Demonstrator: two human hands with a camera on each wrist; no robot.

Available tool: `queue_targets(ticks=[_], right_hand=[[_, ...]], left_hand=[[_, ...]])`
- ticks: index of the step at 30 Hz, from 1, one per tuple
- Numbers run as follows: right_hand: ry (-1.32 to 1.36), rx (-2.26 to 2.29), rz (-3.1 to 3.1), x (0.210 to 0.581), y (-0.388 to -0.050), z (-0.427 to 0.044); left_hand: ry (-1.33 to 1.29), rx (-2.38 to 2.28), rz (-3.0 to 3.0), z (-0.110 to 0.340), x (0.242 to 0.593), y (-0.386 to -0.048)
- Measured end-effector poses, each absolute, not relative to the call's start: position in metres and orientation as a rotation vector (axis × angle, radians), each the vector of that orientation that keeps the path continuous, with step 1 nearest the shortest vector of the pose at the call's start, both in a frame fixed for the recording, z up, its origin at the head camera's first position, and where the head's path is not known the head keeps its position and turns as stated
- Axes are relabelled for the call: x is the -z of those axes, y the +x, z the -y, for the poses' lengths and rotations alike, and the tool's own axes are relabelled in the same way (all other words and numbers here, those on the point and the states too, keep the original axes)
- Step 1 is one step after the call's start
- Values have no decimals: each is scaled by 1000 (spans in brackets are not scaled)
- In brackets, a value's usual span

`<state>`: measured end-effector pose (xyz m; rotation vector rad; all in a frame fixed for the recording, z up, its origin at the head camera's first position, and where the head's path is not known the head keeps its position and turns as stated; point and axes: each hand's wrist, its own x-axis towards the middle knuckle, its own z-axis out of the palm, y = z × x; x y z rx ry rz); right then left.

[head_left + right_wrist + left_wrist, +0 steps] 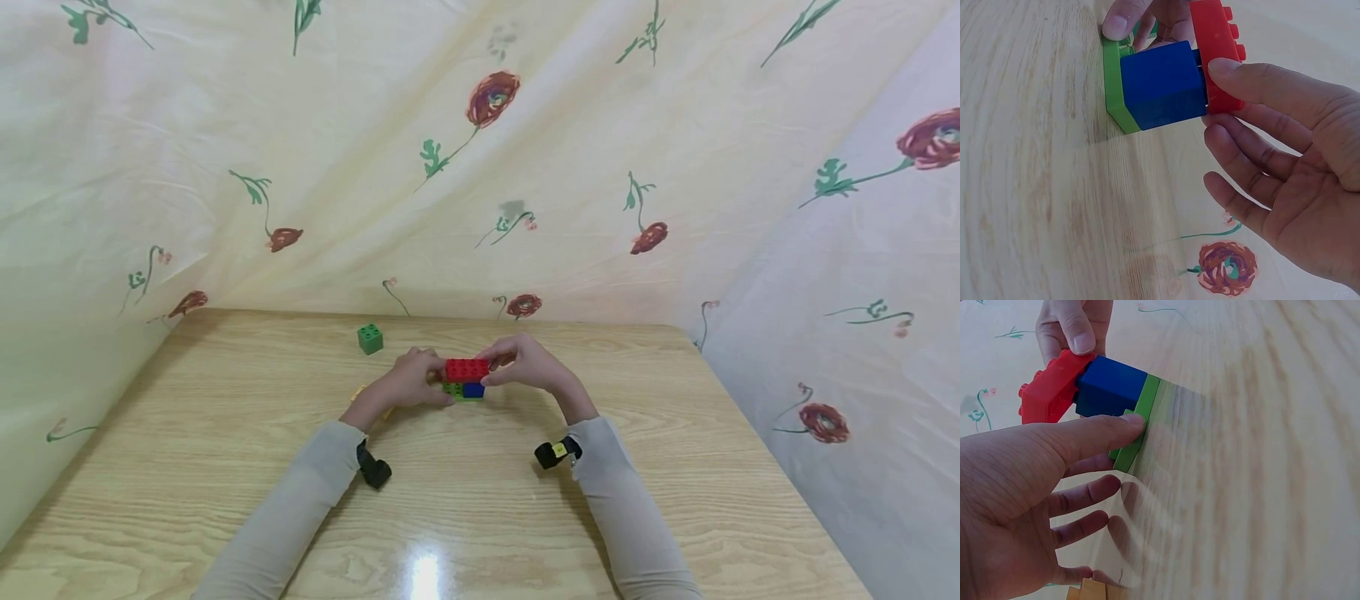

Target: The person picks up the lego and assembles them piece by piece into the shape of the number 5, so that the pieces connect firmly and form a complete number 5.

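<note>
In the head view, a red brick (467, 370) lies over a blue brick (473, 390), which stands on one end of a light green base piece (1147, 394). My right hand (525, 364) pinches the red brick between thumb and fingers. In the right wrist view, a narrow gap with a bit of blue stud shows between red and blue. My left hand (411, 379) holds the base piece at its other end, thumb on the near edge, remaining fingers spread loosely. The base piece rests on the wooden table (480, 500).
A darker green brick (370, 338) stands toward the back left. Partly hidden by my left wrist is a yellow-orange piece (1094, 590). A flowered cloth (375, 167) hangs behind the table's back edge.
</note>
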<state>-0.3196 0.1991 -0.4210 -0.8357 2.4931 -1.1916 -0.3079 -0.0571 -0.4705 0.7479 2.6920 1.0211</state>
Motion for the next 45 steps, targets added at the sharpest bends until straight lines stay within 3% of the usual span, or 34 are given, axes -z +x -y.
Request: queue_targets(ticks=[45], right_hand=[[-782, 1183, -2508, 419, -318, -198]], left_hand=[[732, -989, -2698, 57, 470, -309]])
